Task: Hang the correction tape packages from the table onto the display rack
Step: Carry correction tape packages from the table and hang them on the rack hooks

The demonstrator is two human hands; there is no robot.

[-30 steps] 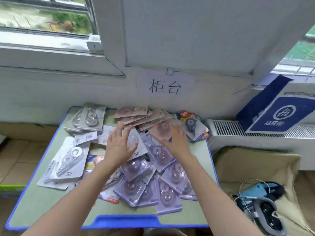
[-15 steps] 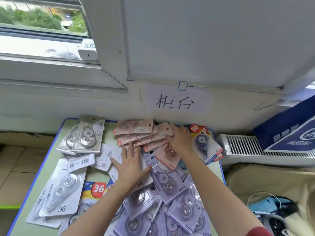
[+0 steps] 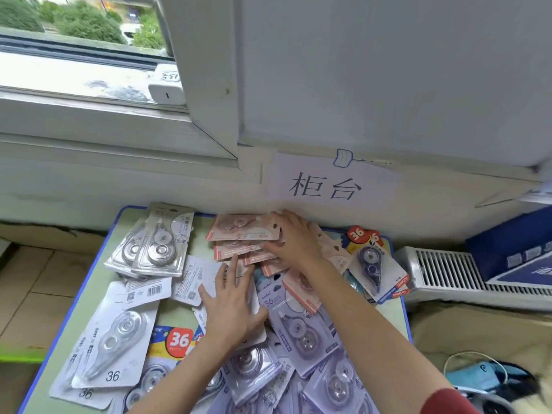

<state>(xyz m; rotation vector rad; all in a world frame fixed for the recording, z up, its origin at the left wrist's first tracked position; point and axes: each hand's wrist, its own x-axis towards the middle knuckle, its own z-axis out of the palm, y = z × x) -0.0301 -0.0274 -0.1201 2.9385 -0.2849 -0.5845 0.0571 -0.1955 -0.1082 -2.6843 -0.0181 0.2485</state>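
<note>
Overhead, two bare hands press on correction tape packages (image 3: 301, 336) strewn across a desk (image 3: 176, 316).
Left hand (image 3: 233, 306) lies flat, fingers spread, released; right hand (image 3: 294, 237) rests unclenched on the pink packages (image 3: 243, 231) near the wall.

Window (image 3: 80, 28) at 11 o'clock, green bushes outside, white sill (image 3: 74, 82) below it w/ a small white latch block (image 3: 166, 92) on its right end (handwritten digits on top, hard to read). White paper sign (image 3: 325, 185) dead centre on the wall, two black Chinese characters, taped at its top edge. White slatted radiator (image 3: 466, 277) at 3 o'clock, blue box (image 3: 519, 255) resting on it. Light blue device w/ white cord (image 3: 481, 373) at 5 o'clock on tan fabric.
</note>
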